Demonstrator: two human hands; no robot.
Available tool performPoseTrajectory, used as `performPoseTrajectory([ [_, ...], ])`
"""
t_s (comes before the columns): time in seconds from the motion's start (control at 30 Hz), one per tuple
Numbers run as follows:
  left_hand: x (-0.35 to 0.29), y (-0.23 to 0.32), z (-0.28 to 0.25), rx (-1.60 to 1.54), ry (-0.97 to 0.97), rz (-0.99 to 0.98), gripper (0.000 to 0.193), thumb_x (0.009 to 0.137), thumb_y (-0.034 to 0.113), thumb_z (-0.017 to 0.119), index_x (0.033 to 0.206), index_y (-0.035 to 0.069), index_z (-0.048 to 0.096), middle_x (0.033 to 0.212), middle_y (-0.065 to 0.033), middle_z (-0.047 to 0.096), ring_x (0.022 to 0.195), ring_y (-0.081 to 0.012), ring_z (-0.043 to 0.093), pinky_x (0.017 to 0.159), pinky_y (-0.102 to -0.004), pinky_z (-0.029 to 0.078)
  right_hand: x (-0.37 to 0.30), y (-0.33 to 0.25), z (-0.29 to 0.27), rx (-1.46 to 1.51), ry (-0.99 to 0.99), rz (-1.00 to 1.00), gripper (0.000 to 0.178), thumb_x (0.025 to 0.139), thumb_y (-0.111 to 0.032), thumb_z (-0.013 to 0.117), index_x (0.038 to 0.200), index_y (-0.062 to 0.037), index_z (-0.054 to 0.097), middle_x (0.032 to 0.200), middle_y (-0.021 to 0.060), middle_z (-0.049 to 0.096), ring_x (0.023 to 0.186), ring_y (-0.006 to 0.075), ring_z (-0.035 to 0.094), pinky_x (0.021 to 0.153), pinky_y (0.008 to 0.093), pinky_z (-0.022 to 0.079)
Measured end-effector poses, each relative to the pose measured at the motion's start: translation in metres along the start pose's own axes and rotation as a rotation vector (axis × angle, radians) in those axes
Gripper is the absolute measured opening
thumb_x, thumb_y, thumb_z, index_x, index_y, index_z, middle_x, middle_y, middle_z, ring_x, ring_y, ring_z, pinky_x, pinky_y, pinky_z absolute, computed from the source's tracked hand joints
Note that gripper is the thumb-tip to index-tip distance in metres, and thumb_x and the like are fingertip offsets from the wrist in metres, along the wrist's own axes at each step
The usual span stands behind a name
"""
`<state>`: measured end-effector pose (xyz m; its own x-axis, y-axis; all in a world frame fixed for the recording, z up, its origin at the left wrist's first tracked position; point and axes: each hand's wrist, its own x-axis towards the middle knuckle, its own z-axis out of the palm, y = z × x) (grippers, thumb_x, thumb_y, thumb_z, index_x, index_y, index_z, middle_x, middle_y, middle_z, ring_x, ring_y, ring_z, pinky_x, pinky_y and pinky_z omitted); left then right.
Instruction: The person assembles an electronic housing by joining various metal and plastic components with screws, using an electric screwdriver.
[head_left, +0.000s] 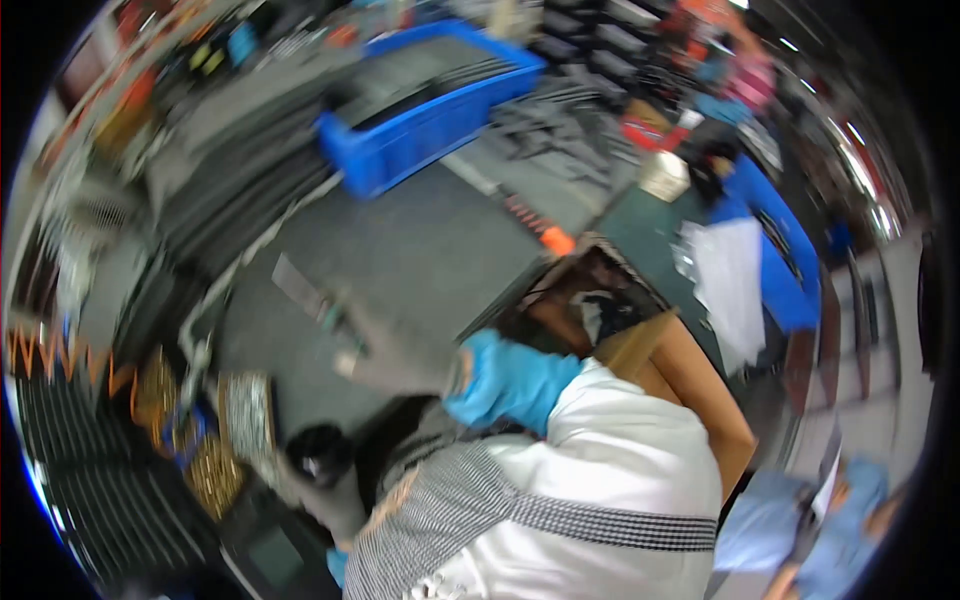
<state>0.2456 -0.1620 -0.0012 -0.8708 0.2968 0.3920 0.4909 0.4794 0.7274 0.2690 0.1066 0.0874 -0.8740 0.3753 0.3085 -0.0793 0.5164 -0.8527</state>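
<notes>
My right hand (pixel 395 350), in a grey glove below a light-blue cuff, reaches left over the dark grey worktop (pixel 400 250). Its fingers close around a flat-bladed tool (pixel 300 288), with a pale blade pointing to the far left and a greenish part by the fingers. Blur hides the tool's exact kind. Lower down, my left hand (pixel 325 495), also grey-gloved, extends toward a small tray of silvery pieces (pixel 247 415). A round black object (pixel 322 452) sits beside that hand. Its fingers are smeared, so their grip is unclear.
A blue bin (pixel 420 145) holding dark flat parts stands at the back. An orange-tipped tool (pixel 555 240) lies near the worktop's right edge, above an open cardboard box (pixel 690 385). Brass-coloured small parts (pixel 215 478) fill containers at left, near an orange coiled hose (pixel 65 360). Other people are at right.
</notes>
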Motion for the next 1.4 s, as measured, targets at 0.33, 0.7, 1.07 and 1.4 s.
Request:
performPoseTrajectory([
  [0.33,0.007,-0.014,0.049,-0.285,-0.064,-0.145,0.083,0.076,0.002,0.086,0.147,0.008,0.043,0.128,-0.0140,0.055,0.114,-0.0258,0.056,0.094,-0.0379,0.052,-0.113,0.037,-0.017,-0.080,-0.182,0.277,0.068,0.088,-0.012,0.065,0.151,-0.0080,0.039,0.133,0.0207,0.057,0.118,0.0398,0.061,0.099,0.0468,0.050],
  [0.7,0.028,0.015,0.099,-0.431,-0.587,0.214,0.117,0.064,0.001,0.094,0.158,0.013,0.027,0.148,-0.0196,0.047,0.130,-0.0330,0.053,0.111,-0.0450,0.046,-0.195,0.033,-0.044,-0.273,0.225,0.517,0.062,0.091,-0.014,0.063,0.149,-0.0096,0.041,0.123,0.0195,0.061,0.108,0.0392,0.064,0.091,0.0491,0.053],
  [1.07,0.014,0.038,0.141,-0.702,-0.796,0.044,0.127,0.059,0.005,0.097,0.160,0.017,0.022,0.153,-0.0202,0.037,0.137,-0.0353,0.047,0.112,-0.0443,0.048,-0.236,-0.018,-0.083,-0.087,0.999,0.350,0.071,0.090,-0.006,0.069,0.153,-0.0058,0.036,0.114,0.0083,0.062,0.100,0.0167,0.062,0.091,0.0320,0.051],
  [1.4,0.018,0.072,0.121,-0.803,-1.267,0.284,0.112,0.067,0.005,0.093,0.156,0.006,0.026,0.142,-0.0196,0.050,0.125,-0.0301,0.057,0.104,-0.0417,0.052,-0.265,-0.017,-0.057,-0.397,-0.003,0.546,0.066,0.088,-0.007,0.061,0.150,-0.0098,0.042,0.124,0.0228,0.063,0.114,0.0409,0.064,0.098,0.0472,0.052],
])
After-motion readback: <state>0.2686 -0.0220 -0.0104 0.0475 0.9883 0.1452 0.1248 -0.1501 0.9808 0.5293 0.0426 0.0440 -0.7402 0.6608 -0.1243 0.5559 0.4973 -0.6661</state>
